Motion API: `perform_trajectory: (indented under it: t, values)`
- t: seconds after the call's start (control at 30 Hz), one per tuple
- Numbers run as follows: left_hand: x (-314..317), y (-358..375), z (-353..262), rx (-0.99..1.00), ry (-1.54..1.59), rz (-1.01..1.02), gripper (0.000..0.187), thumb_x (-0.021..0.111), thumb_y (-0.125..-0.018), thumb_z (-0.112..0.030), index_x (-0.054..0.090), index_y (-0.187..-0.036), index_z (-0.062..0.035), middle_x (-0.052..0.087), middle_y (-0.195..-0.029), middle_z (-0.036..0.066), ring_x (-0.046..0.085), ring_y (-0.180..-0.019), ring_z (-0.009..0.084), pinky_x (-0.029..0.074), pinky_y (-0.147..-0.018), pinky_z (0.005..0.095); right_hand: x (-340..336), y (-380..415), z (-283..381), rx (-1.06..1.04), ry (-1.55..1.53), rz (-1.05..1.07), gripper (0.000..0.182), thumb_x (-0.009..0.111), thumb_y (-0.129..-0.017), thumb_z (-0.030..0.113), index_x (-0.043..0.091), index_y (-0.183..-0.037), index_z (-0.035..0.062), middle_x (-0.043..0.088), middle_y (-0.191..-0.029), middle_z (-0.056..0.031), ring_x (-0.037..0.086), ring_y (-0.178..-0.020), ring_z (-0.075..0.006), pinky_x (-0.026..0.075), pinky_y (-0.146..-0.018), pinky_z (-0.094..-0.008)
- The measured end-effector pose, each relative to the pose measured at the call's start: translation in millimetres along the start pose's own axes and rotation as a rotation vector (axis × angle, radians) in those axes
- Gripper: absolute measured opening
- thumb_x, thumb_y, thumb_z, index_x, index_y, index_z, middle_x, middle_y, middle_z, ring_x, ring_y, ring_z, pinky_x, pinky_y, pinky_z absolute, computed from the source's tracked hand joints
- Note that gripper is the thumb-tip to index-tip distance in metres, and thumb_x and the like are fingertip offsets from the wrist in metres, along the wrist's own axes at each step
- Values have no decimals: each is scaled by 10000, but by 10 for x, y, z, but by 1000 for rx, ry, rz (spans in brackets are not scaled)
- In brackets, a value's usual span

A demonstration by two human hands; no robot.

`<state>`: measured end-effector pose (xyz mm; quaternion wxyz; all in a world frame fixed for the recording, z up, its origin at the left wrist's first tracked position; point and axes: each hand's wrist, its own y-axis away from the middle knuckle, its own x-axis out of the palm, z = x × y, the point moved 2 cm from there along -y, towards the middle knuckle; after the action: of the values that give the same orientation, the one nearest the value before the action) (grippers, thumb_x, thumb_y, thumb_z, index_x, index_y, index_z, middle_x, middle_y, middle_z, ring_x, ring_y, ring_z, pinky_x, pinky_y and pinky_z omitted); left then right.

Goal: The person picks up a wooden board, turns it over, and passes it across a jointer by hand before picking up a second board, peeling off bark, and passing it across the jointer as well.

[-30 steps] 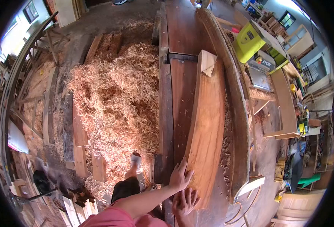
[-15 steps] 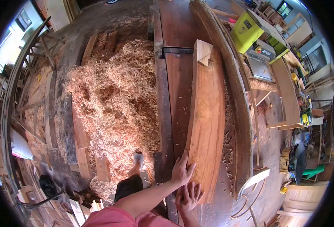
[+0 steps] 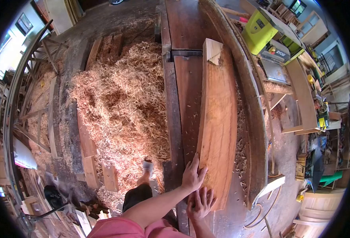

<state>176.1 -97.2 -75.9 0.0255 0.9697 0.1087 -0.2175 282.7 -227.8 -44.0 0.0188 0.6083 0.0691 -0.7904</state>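
Observation:
A long, slightly curved wooden board (image 3: 218, 115) lies on a dark brown table (image 3: 188, 95), with a pale cut patch at its far end. My left hand (image 3: 194, 176) rests at the board's left edge near its close end. Its fingers stretch along the side and its thumb lies apart on the top face. Just below, my right hand (image 3: 201, 204) lies palm down at the near end, fingers spread on the wood. The hands are close together, and their undersides are hidden.
A heap of wood shavings (image 3: 123, 99) covers the floor to the left, around my foot (image 3: 146, 168). A thick curved timber (image 3: 252, 119) runs along the board's right. Beyond it stands a green planer machine (image 3: 260, 31). Loose planks (image 3: 110, 178) lie lower left.
The view has shifted slightly. Both hands stay at the board's near end, and the right hand's fingers are spread a little more widely.

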Motion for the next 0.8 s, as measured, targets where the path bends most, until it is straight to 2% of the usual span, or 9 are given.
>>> perform_trajectory:
  t: [0.07,0.17,0.27,0.37,0.47,0.57,0.67,0.8]
  values:
    - [9,-22,17,33,-9,-18,764,644,-973,-373,352,-1528,64,530,-1412,324,576,-1191,495,503,-995,502,-14,-39,12,-9,6,-13,412,685,-877,265,723,-1272,151,604,-1437,-143,409,-1451,-434,75,-1236,-618]
    - [-10,-78,1,-33,32,18,767,644,-973,-373,352,-1524,73,525,-1421,319,569,-1197,500,493,-1005,508,1,-78,0,3,2,22,445,700,-858,270,712,-1289,160,605,-1433,-137,396,-1456,-437,95,-1233,-615]
    - [-13,-94,-16,-5,27,2,738,671,-958,-326,380,-1500,81,510,-1451,303,568,-1163,515,467,-1031,511,-94,-148,-28,6,-111,65,499,699,-845,287,684,-1334,187,573,-1466,-133,353,-1478,-438,122,-1226,-622]
    - [-2,-100,-25,5,15,-21,736,663,-960,-334,379,-1506,70,510,-1456,296,566,-1167,516,467,-1032,513,-129,-197,-41,99,-141,126,538,701,-845,335,660,-1366,211,525,-1509,-135,302,-1497,-456,131,-1211,-661]
    - [15,-120,13,-15,35,-16,732,648,-966,-350,377,-1513,54,507,-1465,287,560,-1178,519,462,-1042,516,-118,-269,-9,71,3,116,573,704,-837,366,642,-1389,224,484,-1543,-146,277,-1500,-486,118,-1197,-700]
    - [25,-155,3,-58,54,9,727,635,-971,-358,375,-1518,43,501,-1475,282,551,-1196,525,455,-1056,519,-62,-280,-44,67,-18,97,592,706,-824,377,641,-1392,222,477,-1546,-160,265,-1494,-517,92,-1184,-729]
    - [46,-212,15,-29,6,-10,733,633,-973,-361,367,-1524,44,504,-1471,283,552,-1196,522,447,-1063,524,-116,-385,0,65,-25,107,599,673,-845,341,627,-1413,159,496,-1524,-206,277,-1497,-515,97,-1201,-691]
    - [87,-318,66,-21,-8,-19,740,633,-974,-370,360,-1532,33,506,-1475,270,564,-1176,511,444,-1057,529,-107,-510,-3,67,-28,114,585,667,-845,328,636,-1405,161,500,-1524,-205,282,-1496,-517,97,-1199,-695]
